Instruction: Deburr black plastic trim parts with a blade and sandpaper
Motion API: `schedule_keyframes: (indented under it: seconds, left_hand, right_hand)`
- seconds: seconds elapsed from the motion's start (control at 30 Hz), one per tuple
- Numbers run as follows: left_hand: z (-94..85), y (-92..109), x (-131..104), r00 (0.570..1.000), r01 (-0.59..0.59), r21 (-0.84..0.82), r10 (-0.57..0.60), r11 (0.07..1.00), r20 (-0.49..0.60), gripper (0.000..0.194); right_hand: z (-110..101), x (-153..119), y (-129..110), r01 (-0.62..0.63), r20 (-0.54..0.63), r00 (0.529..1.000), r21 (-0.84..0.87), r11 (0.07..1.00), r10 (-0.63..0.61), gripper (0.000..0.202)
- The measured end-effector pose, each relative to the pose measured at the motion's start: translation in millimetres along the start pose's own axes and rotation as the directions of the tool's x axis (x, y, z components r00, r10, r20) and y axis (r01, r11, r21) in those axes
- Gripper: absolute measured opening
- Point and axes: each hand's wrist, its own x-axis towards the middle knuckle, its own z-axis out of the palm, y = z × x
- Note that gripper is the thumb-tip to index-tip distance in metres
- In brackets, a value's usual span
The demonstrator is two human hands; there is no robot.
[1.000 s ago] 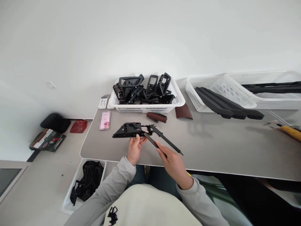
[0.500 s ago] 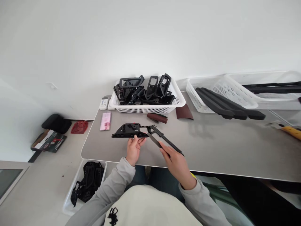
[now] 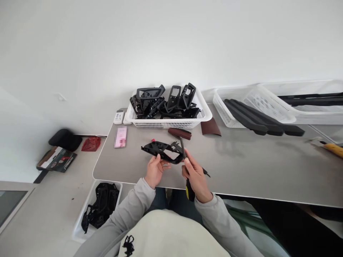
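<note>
In the head view, a black plastic frame (image 3: 160, 149) is being held above the table (image 3: 241, 164) in the closed grip of the left hand (image 3: 155, 170); a dark file (image 3: 183, 147) is being gripped by the curled right hand (image 3: 195, 175), against the frame's end.

Past the right hand (image 3: 195, 175), the caliper (image 3: 205, 172) is mostly covered by it. The pink card (image 3: 120, 137), left of both hands, is pixelated beyond reading. Far right of the hands, 1 yellow-handled tool (image 3: 333, 149) runs off the edge.
</note>
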Motion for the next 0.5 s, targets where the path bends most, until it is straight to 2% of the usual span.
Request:
schedule_keyframes:
  seconds: [0.13,0.23,0.43,0.5]
  left_hand:
    - [4.1,0.2,-0.6,0.998,0.066,-0.025,-0.065,0.998,0.025,0.023]
    - [8.0,-3.5,-0.1,0.997,0.071,-0.035,-0.07,0.997,0.017,0.024]
    - [10.2,-9.7,1.3,0.993,0.061,-0.053,-0.066,0.997,-0.098,0.018]
    - [10.6,-9.7,-0.5,0.993,0.065,-0.083,-0.073,0.994,-0.091,0.019]
  right_hand:
    - [2.4,-1.0,2.4,0.0,0.06,0.998,-0.036,0.999,0.002,0.06]
    - [2.3,-0.6,8.2,0.012,0.044,0.999,-0.05,0.999,-0.01,0.057]
    - [0.9,0.5,16.6,0.018,0.031,0.999,-0.1,0.995,-0.015,0.058]
    - [1.5,0.6,18.1,0.032,0.033,0.999,-0.135,0.99,-0.027,0.059]
